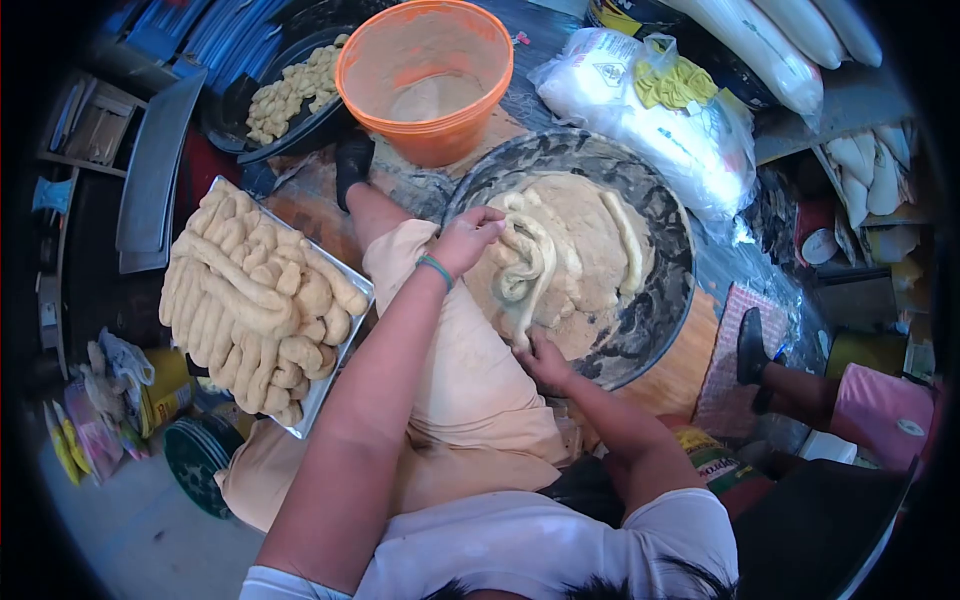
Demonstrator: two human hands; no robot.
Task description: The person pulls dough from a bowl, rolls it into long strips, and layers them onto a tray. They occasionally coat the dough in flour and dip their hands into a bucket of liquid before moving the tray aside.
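Observation:
A large black basin (668, 300) in front of me holds a heap of tan powder (590, 225) with pale dough strips in it. Over its near left part, my left hand (470, 240) pinches the upper end of a looped dough rope (545, 270). Lower down, by the basin's near rim, the fingers of my right hand (546, 362) close on the rope's other end. Another dough strip (628, 240) lies on the powder to the right. Left of my leg, twisted dough pieces (225, 290) are piled on a metal tray (350, 338).
An orange bucket (440, 145) with powder inside stands beyond the basin. Behind it on the left, a black tub holds small dough lumps (295, 95). Plastic bags (640, 130) lie at the back right. Another person's leg (800, 395) is on the right.

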